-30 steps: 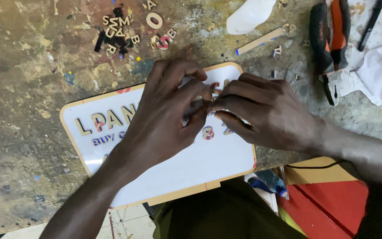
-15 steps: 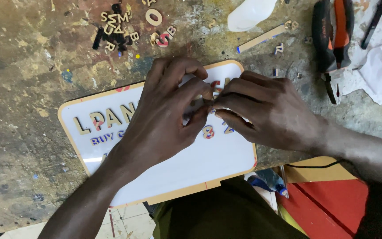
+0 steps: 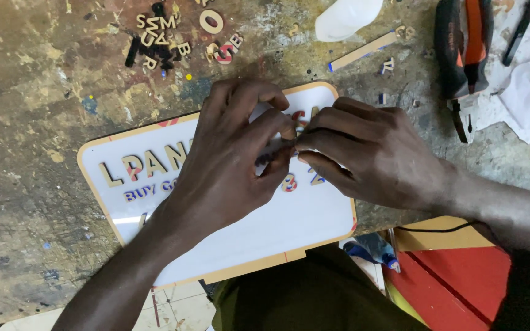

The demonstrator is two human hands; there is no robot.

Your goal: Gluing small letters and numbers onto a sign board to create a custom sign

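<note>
Paint-stained, scarred workbench carries a white sign board with an orange border, lying flat at the near edge and bearing raised letters along its upper part. Both hands rest on the board's centre, fingertips meeting: the left hand and the right hand pinch together on something small, too hidden to identify. Loose cut-out letters lie well beyond the board, a wooden strip and an orange-and-black tool further right.

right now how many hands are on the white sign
2: the left hand lies across the middle of the sign, the right hand over its right end, fingertips meeting. No other hands show.
</note>
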